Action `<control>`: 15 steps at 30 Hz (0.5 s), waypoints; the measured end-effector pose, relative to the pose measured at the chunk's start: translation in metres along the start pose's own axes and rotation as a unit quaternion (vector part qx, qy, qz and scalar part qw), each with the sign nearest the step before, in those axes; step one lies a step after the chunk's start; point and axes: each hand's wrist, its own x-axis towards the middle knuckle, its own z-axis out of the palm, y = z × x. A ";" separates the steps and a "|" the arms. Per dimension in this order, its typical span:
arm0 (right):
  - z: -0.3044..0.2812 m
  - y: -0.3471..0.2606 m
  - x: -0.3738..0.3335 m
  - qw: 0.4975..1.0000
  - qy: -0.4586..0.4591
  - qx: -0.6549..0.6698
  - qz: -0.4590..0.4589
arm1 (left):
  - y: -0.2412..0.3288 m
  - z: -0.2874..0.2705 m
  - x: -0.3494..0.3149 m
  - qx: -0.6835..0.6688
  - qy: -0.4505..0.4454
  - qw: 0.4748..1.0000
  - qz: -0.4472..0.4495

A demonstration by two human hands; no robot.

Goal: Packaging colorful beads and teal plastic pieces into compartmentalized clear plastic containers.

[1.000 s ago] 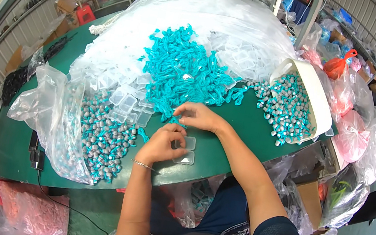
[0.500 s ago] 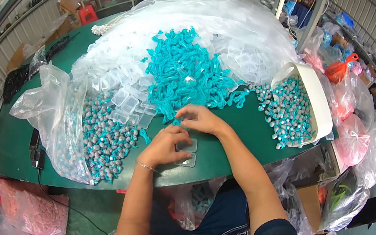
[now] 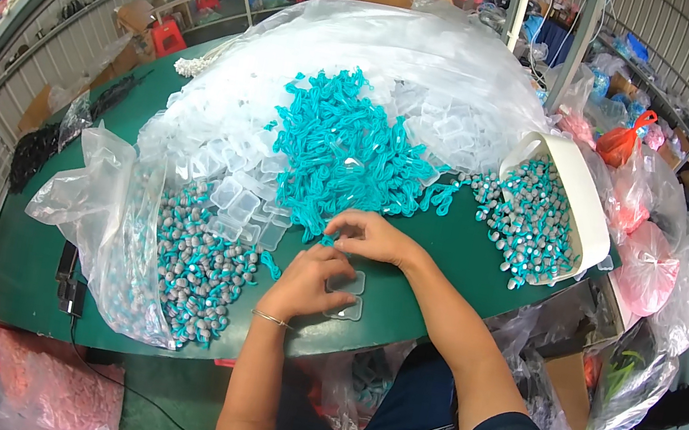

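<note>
My left hand (image 3: 309,284), with a bracelet at the wrist, has its fingertips closed at the near edge of a heap of teal cords (image 3: 346,155). My right hand (image 3: 373,238) meets it there, fingers bent in a pinch. A bit of teal cord (image 3: 327,241) shows between the two hands; the rest of it is hidden by the fingers. Beside my left hand, an open clear plastic case (image 3: 346,308) lies on the green table (image 3: 389,301), partly covered by the thumb and fingers.
Clear plastic cases (image 3: 241,201) are piled left of the cords. Small grey-and-teal plugs (image 3: 201,268) spill from a clear bag (image 3: 105,237) at left; more fill a tipped white bin (image 3: 589,212) at right. Plastic sheeting (image 3: 412,38) covers the back. A black adapter (image 3: 70,294) sits at the left edge.
The whole view has shifted slightly, with the table sitting a little lower. Both hands stay together at the teal cord, with only small finger movement.
</note>
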 end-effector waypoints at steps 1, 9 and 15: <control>0.000 0.000 0.000 1.000 0.000 0.000 0.000 | 0.000 0.000 0.001 0.001 0.002 1.000 0.002; 0.002 -0.004 0.000 1.000 0.002 -0.010 -0.005 | 0.001 -0.002 -0.001 0.015 0.000 1.000 0.002; 0.005 -0.002 0.001 1.000 0.015 -0.009 0.001 | -0.001 -0.002 -0.001 0.018 0.006 1.000 0.001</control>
